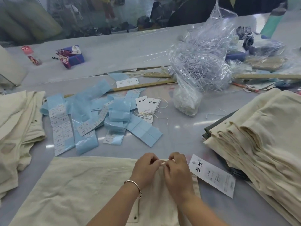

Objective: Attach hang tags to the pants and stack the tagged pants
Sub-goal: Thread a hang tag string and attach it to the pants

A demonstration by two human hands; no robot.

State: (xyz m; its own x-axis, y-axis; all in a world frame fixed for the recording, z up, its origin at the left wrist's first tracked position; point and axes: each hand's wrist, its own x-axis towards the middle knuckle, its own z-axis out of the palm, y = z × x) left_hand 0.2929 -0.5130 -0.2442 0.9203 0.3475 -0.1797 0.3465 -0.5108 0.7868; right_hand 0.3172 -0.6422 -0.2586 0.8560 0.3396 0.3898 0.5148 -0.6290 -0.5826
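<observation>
Cream pants (73,190) lie flat on the table in front of me. My left hand (145,168) and my right hand (177,172) meet at the waistband, fingers curled, pinching a thin tag string there. A white hang tag (213,175) with black characters lies just right of my right hand, partly on the table. A small pile of spare hang tags (148,106) with strings sits in the middle of the table. A tall stack of folded cream pants (260,144) stands at the right.
Blue backing strips and sticker sheets (91,118) are scattered mid-table. A clear plastic bag of tag fasteners (200,62) stands behind them, with wooden rulers (143,85). More cream pants (16,124) lie at the left. A small bottle (31,55) and box (71,56) sit far left.
</observation>
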